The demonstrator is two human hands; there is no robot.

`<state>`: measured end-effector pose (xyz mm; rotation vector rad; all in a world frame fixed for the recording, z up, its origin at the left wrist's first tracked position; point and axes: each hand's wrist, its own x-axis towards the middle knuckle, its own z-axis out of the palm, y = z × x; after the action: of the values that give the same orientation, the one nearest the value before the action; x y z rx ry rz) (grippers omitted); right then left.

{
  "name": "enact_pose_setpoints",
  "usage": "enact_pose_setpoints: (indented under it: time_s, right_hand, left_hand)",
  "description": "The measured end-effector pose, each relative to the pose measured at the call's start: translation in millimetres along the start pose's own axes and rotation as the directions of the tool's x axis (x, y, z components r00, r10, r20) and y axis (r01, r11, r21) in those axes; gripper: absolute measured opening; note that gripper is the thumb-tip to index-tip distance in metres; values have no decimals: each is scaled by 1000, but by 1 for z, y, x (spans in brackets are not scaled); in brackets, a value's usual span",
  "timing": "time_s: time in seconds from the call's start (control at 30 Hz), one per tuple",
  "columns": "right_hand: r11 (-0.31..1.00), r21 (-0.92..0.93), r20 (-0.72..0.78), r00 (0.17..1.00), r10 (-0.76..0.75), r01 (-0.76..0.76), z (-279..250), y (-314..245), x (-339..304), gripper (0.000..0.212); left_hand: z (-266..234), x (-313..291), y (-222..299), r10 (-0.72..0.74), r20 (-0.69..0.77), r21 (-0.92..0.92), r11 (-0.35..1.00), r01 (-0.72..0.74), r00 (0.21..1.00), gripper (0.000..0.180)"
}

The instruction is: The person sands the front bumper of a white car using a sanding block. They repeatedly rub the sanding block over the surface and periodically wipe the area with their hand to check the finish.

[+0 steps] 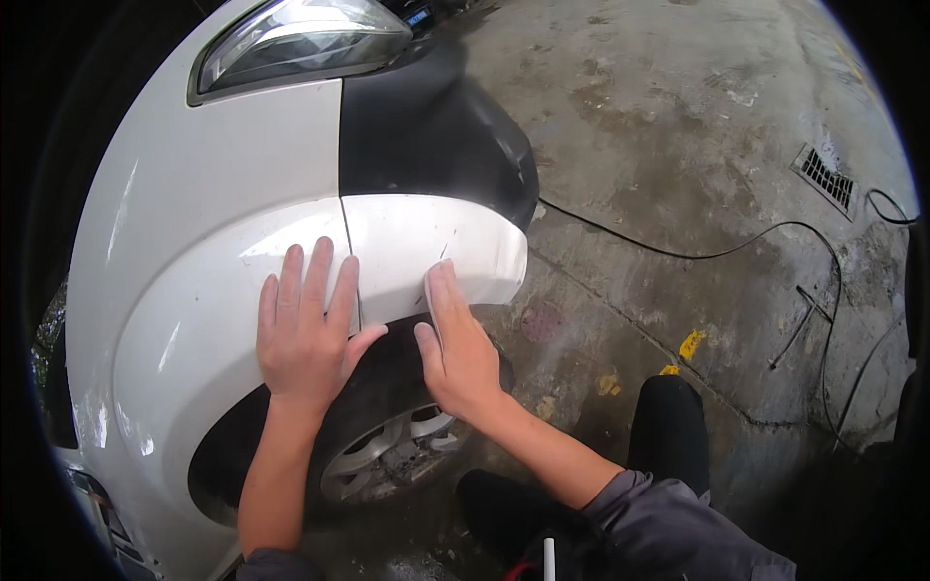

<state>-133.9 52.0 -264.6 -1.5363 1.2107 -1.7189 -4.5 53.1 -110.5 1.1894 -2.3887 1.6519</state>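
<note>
My left hand (pixel 305 334) lies with fingers spread on the white car fender (pixel 194 223), over the wheel arch. Its thumb reaches toward the seam where the fender meets a white bumper trim piece (pixel 397 232). On that piece rests my right hand (pixel 463 353), fingers stretched and held together, near a short dark scratch (pixel 419 300). Pale dust coats the fingertips of both hands, and neither holds anything. Above the trim sits a dark grey bumper section (pixel 426 140). Below my hands is the wheel (pixel 387 455), partly hidden by my arms.
A headlight (pixel 305 44) tops the fender. Across the stained concrete floor (pixel 659 174) runs a black cable or hose (pixel 678 256). A T-shaped metal tool (pixel 796 334) and a drain grate (pixel 826 179) lie to the right. My knee (pixel 670 426) is close to the wheel.
</note>
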Motion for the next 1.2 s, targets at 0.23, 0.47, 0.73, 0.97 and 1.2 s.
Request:
enact_pose_setpoints:
  time_s: [0.23, 0.47, 0.73, 0.97, 1.2]
  right_hand:
    - [1000, -29, 4, 1000, -10, 10, -4, 6, 20, 62]
    - [997, -61, -55, 998, -41, 38, -10, 15, 35, 56]
    - [997, -74, -11, 999, -39, 38, -12, 11, 34, 54]
    - [994, -105, -17, 1000, 5, -6, -18, 12, 52, 55]
    - [989, -139, 60, 997, 49, -41, -21, 24, 59, 65]
  left_hand:
    - [-5, 0, 1, -4, 29, 2, 1000, 4, 1000, 76]
    - [0, 6, 2, 7, -19, -1, 1000, -7, 1000, 75]
    - [-1, 1, -1, 29, 18, 27, 999, -30, 999, 72]
    - [2, 4, 4, 37, 6, 42, 998, -38, 999, 72]
    - [4, 1, 7, 49, -18, 30, 998, -49, 999, 71]
